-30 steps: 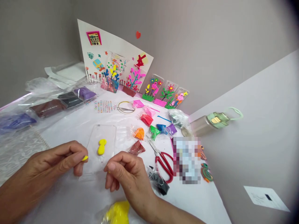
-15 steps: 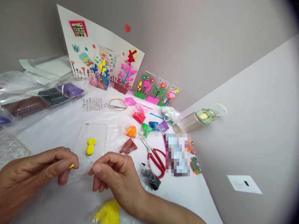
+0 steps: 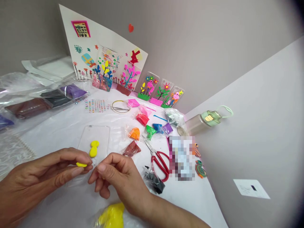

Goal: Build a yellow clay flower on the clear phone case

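The left hand (image 3: 45,177) pinches a small yellow clay bit (image 3: 81,164) in its fingertips, at six o'clock from the clear plastic phone case (image 3: 102,134). The right hand (image 3: 118,177) curls beside it, holding nothing I can see. A hard squeeze could squash the soft bit.

Red scissors (image 3: 159,158) lie right of the small clay bags (image 3: 152,125), with a sticker sheet (image 3: 97,105) and a wire ring (image 3: 120,106) farther back. 3 decorated cases (image 3: 161,91) lean on the wall beside a decorated card (image 3: 104,50); a bottle (image 3: 204,122) lies at the right.
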Tool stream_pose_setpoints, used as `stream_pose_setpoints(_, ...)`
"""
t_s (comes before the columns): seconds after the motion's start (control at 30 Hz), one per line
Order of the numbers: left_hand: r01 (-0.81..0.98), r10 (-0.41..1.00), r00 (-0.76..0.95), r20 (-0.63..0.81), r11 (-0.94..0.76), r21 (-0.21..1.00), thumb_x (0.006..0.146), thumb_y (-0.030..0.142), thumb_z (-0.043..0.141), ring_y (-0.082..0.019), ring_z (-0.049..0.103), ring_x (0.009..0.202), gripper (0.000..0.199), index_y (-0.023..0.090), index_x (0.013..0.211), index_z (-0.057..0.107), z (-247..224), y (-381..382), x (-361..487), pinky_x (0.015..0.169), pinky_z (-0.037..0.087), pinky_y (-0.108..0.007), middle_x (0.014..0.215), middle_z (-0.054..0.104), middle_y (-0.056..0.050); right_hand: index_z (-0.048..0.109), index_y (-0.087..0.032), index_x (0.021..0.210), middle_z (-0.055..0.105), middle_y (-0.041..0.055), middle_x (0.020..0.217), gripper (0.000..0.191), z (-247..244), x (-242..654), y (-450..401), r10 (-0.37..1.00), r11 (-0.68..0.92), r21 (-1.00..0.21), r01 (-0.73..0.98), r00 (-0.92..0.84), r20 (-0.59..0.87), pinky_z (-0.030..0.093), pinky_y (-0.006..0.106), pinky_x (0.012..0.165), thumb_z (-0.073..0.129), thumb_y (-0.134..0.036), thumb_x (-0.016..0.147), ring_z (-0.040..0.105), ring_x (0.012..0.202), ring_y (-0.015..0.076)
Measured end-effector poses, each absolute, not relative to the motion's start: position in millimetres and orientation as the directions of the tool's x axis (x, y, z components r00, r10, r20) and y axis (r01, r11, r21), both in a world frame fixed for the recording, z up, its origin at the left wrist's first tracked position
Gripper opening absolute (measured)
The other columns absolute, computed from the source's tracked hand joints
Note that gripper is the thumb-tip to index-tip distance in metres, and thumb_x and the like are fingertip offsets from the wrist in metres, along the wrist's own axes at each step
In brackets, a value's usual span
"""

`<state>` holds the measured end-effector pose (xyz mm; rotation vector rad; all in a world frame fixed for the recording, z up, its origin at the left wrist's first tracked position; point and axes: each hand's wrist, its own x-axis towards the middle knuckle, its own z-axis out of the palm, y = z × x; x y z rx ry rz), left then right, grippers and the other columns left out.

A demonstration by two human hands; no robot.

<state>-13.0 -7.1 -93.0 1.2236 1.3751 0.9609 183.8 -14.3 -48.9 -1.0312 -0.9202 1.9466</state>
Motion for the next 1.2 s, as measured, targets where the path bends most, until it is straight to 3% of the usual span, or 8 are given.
stream_pose_setpoints(0.13,0.047,0.951,0.106,-0.290,0.287,0.957,0.068,0.032,0.082,-0.016,0.073,0.077,0.019,0.029,0.084,0.073,-76,-5,-11,0.071,0.059,-0.018,0.076,0.074,0.007,0.059,-0.019,0.074,0.062,-0.0029,0.067,0.042,-53,185,-15,0.844,-0.482,-0.839,-0.250,-0.388,-0.370,0.029,0.020,0.048,0.076,-0.056,0.082,0.040,0.048,0.0049)
stream_pose_setpoints(0.3,0.090,0.895,0.300,-0.329,0.317,0.944,0.080,0.038,0.077,-0.017,0.072,0.082,0.010,0.029,0.083,0.074,-73,-3,-21,0.076,0.058,-0.021,0.081,0.074,0.004,0.061,-0.018,0.077,0.062,-0.0039,0.067,0.038,-48,184,-13,0.883,-0.404,-0.895,-0.192,-0.338,-0.326,0.026,0.022,0.049,0.078,-0.053,0.082,0.034,0.049,0.0052)
stream_pose_setpoints(0.47,0.084,0.875,0.309,-0.374,0.366,0.927,0.083,0.043,0.075,-0.016,0.069,0.083,0.013,0.030,0.083,0.075,-77,-7,-22,0.074,0.055,-0.021,0.083,0.072,0.004,0.065,-0.018,0.079,0.061,-0.0041,0.067,0.035,-41,181,-15,0.901,-0.374,-0.916,-0.143,-0.292,-0.322,0.032,0.022,0.056,0.085,-0.047,0.075,0.040,0.056,0.0077)
stream_pose_setpoints(0.6,0.097,0.885,0.279,-0.374,0.361,0.927,0.081,0.041,0.076,-0.016,0.068,0.080,0.013,0.029,0.077,0.075,-73,-9,-17,0.071,0.053,-0.021,0.078,0.071,0.004,0.067,-0.020,0.078,0.047,-0.0081,0.058,0.031,-41,178,-18,0.918,-0.350,-0.930,-0.109,-0.237,-0.318,0.026,0.022,0.052,0.088,-0.042,0.072,0.034,0.055,0.0083)
stream_pose_setpoints(0.67,0.068,0.890,0.268,-0.369,0.365,0.929,0.078,0.040,0.078,-0.016,0.068,0.078,0.012,0.030,0.085,0.075,-70,-8,-14,0.071,0.054,-0.021,0.077,0.071,0.004,0.068,-0.020,0.078,0.042,-0.0092,0.057,0.029,-42,177,-19,0.923,-0.335,-0.937,-0.104,-0.235,-0.304,0.024,0.022,0.050,0.088,-0.041,0.072,0.030,0.054,0.0079)
stream_pose_setpoints(0.83,0.060,0.913,0.221,-0.344,0.339,0.939,0.076,0.040,0.079,-0.016,0.065,0.074,0.015,0.027,0.079,0.072,-66,-9,-12,0.068,0.053,-0.021,0.074,0.068,0.004,0.070,-0.021,0.080,0.044,-0.0090,0.058,0.028,-43,176,-20,0.918,-0.344,-0.933,-0.109,-0.248,-0.309,0.022,0.023,0.048,0.088,-0.040,0.072,0.029,0.052,0.0076)
stream_pose_setpoints(1.0,0.077,0.885,0.360,-0.295,0.287,0.955,0.082,0.041,0.075,-0.016,0.066,0.078,0.013,0.029,0.079,0.072,-76,-11,-16,0.069,0.054,-0.021,0.079,0.067,0.004,0.069,-0.021,0.079,0.036,-0.0113,0.051,0.028,-42,175,-22,0.913,-0.348,-0.933,-0.090,-0.260,-0.315,0.018,0.023,0.046,0.089,-0.038,0.070,0.025,0.048,0.0073)
stream_pose_setpoints(1.2,0.153,0.912,0.238,-0.334,0.305,0.940,0.081,0.042,0.072,-0.018,0.068,0.080,0.014,0.029,0.078,0.074,-69,-15,-12,0.072,0.055,-0.022,0.078,0.070,0.003,0.069,-0.020,0.079,0.035,-0.0105,0.050,0.027,-43,176,-21,0.929,-0.309,-0.951,0.008,-0.210,-0.304,0.016,0.024,0.046,0.085,-0.042,0.074,0.025,0.048,0.0076)
